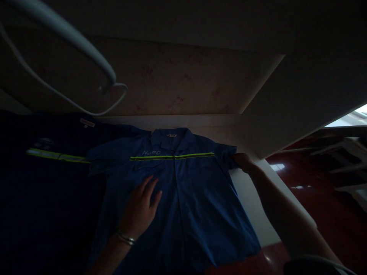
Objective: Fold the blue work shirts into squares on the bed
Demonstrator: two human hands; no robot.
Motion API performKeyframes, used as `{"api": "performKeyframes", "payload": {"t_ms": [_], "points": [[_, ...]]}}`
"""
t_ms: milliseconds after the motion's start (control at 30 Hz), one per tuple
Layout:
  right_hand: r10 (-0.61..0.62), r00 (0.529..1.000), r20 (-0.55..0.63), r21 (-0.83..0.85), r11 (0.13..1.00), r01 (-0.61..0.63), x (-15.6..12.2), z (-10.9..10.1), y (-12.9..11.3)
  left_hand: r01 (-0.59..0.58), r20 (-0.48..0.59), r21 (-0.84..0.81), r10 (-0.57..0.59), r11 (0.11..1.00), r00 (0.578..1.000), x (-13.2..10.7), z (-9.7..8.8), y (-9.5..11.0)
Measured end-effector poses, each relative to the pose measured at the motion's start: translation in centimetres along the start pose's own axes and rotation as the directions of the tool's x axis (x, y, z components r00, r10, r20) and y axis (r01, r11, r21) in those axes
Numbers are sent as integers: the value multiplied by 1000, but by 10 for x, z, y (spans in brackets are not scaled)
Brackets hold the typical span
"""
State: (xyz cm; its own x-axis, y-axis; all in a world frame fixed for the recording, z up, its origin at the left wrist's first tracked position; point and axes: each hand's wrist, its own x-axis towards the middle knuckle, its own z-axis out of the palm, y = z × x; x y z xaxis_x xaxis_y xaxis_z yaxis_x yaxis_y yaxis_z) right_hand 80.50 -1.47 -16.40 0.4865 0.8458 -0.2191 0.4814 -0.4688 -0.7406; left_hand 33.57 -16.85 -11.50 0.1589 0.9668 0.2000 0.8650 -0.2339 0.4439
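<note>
A blue short-sleeved work shirt (200, 179) lies spread out, collar away from me, with a yellow-green stripe across the chest and the letters NJPC. My left hand (142, 208), a silver bangle on its wrist, is over the shirt's front below the chest lettering. Its fingers are apart and hold nothing; whether they touch the cloth I cannot tell. My right hand (243, 162) grips the end of the shirt's sleeve on the right, fingers closed on the cloth. A darker work garment (57, 191) with a reflective stripe lies at the left, partly under the shirt's other sleeve.
A white curved tube and thin cable (86, 49) hang at the upper left. Behind the shirt stands a panel with a faint flower pattern (177, 80). A pale side panel (286, 103) rises at the right, beyond it a reddish floor (304, 179) and white furniture (349, 160).
</note>
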Motion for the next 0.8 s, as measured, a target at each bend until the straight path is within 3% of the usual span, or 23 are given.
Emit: {"api": "performKeyframes", "payload": {"t_ms": [100, 200, 333, 433, 500, 533, 600, 667, 733, 800], "points": [[5, 1000, -29, -48, 999, -6, 0, -6, 1, -73, 72, 207, 60, 976, 996, -3, 27, 1], [-12, 995, -97, -93, 996, 3, 0, -23, 3, -116, 107, 295, 87, 948, 990, -8, 39, -12], [22, 987, -161, -141, 989, -45, 3, -45, 4, -146, 111, 328, 116, 933, 987, -13, 43, -23], [48, 955, -292, -211, 971, -114, 2, -50, -2, -153, 101, 337, 126, 929, 987, -15, 40, -19], [-8, 916, -400, -257, 961, -103, -4, -43, -12, -156, 112, 337, 125, 929, 986, -10, 34, -10], [-94, 905, -414, -301, 953, -38, -9, -35, -19, -158, 120, 332, 125, 930, 985, -3, 30, -5], [-345, 885, -312, -435, 880, 190, -19, -13, -31, -160, 116, 322, 129, 933, 985, 19, 18, 6], [-538, 837, -93, -546, 731, 409, -27, 12, -40, -152, 66, 324, 138, 934, 988, 53, 5, 9], [-549, 833, 72, -598, 645, 476, -29, 31, -41, -127, 6, 354, 133, 926, 991, 91, -4, -4], [-476, 868, 142, -625, 637, 452, -26, 41, -34, -80, 7, 396, 85, 915, 996, 121, -11, -37]]}}
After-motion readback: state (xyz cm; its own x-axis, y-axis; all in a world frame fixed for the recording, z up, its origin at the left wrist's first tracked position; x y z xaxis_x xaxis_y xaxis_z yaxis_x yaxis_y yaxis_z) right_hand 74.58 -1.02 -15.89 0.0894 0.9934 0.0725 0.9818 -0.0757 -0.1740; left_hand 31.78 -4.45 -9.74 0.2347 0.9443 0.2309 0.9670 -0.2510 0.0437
